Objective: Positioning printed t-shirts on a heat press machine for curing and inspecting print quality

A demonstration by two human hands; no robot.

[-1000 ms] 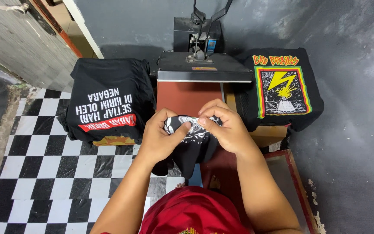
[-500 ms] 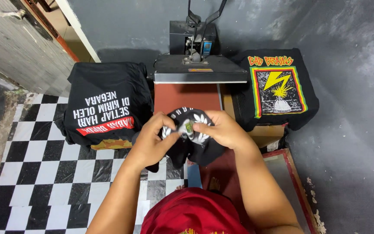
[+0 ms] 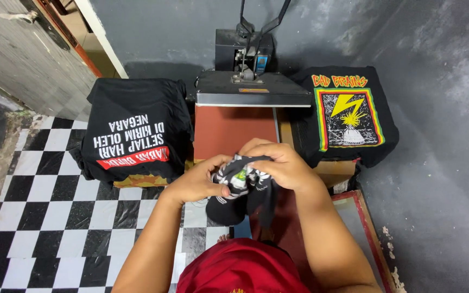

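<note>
Black printed cloth (image 3: 240,182) bunched between both hands' fingers (image 3: 221,187).

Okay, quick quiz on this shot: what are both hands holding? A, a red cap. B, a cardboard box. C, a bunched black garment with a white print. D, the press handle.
C: the left hand and the right hand both grip the bunched black garment, held up in front of the heat press; a folded black shirt with a lightning print lies to the right of the press.
</note>
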